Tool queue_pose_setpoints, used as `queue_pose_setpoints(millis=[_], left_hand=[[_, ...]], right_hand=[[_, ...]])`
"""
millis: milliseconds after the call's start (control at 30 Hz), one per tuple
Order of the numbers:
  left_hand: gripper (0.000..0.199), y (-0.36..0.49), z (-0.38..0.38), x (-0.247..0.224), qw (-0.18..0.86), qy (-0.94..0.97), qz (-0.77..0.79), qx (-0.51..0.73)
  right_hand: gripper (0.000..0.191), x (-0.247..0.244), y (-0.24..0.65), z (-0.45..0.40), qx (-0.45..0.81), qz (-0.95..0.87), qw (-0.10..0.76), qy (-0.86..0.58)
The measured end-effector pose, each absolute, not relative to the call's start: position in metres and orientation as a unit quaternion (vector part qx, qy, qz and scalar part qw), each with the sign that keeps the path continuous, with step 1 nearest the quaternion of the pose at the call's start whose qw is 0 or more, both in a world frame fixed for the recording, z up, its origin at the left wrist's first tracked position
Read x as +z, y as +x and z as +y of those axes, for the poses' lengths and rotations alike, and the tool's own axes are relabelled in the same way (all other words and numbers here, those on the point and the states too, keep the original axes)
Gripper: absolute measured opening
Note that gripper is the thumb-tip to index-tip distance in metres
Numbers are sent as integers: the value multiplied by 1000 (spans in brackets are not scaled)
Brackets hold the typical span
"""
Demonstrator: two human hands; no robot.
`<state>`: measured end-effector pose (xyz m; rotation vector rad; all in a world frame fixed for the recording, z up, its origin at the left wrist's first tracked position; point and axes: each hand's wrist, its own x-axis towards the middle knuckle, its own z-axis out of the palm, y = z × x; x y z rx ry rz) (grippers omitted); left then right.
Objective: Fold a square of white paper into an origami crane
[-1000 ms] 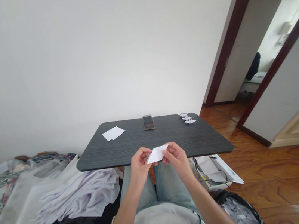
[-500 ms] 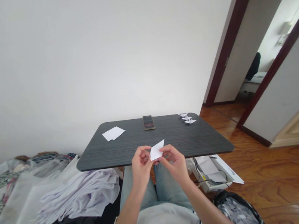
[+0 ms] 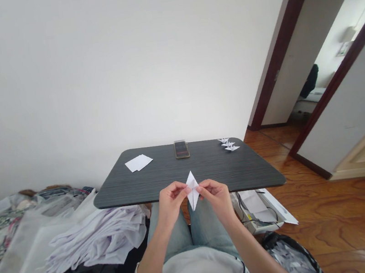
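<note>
A small white folded paper (image 3: 191,180), a narrow diamond with a crease down its lower half, is held upright at the near edge of the dark table (image 3: 161,176). My left hand (image 3: 173,198) pinches its left side between thumb and fingers. On the opposite side my right hand (image 3: 215,192) pinches it the same way, the two thumbs nearly meeting at the middle. Several folded paper cranes (image 3: 231,148) stand in a row at the table's far right. White paper sheets (image 3: 138,162) lie overlapping at the far left.
A phone (image 3: 181,149) lies at the table's back middle, near the wall. Piled white cloth (image 3: 98,237) is on the left. Beneath the table's right side sits a box (image 3: 258,210) with papers and cables, and a black bag (image 3: 289,255) of scraps stands nearer.
The folded paper has turned from a slanted position to an upright diamond facing me. Both hands have shifted their grip to its two side corners.
</note>
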<state>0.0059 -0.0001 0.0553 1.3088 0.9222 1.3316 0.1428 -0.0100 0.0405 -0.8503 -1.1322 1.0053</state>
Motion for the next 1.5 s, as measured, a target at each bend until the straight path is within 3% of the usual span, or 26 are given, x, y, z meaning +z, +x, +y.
queue_pose_setpoints(millis=[433, 667, 1067, 1300, 1500], left_hand=[[25, 12, -3, 56, 523, 501, 371, 582], [26, 14, -4, 54, 481, 539, 369, 584], [24, 16, -5, 58, 532, 500, 379, 569], [26, 18, -8, 59, 473, 509, 378, 612], [26, 19, -7, 57, 485, 504, 383, 603]], right_hand=[[18, 43, 139, -8, 475, -473, 648, -361], [23, 45, 138, -9, 443, -486, 658, -368], [26, 47, 138, -13, 466, -489, 638, -371], [27, 42, 138, -8, 529, -533, 550, -366], [27, 45, 136, -10, 519, -533, 557, -369]])
